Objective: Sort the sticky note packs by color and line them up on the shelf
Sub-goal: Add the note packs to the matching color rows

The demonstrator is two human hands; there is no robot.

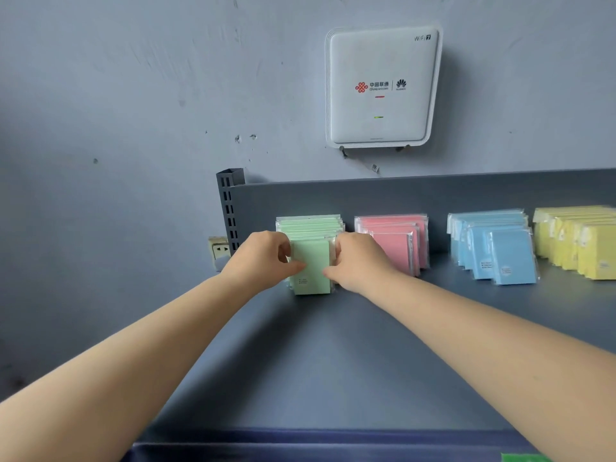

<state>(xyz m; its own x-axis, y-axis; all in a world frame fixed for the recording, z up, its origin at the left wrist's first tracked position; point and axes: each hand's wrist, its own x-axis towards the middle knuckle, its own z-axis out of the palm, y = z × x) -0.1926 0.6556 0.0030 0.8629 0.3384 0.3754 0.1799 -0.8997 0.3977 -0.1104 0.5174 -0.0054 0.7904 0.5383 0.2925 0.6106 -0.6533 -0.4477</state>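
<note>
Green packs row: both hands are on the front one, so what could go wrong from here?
1. The left hand and right hand pinch only the front green pack; the upright green row behind might topple.
2. The right hand sits close to the pink packs and could nudge them.

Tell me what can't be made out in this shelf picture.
Head view only:
- Small print on the front mint-green sticky note pack: too small to read.
- That pack's side edges: covered by the left hand and right hand.
- Row of pale yellow sticky note packs: cut off by the right edge.
- Beige wall socket: partly hidden behind the dark slotted shelf post.
</note>
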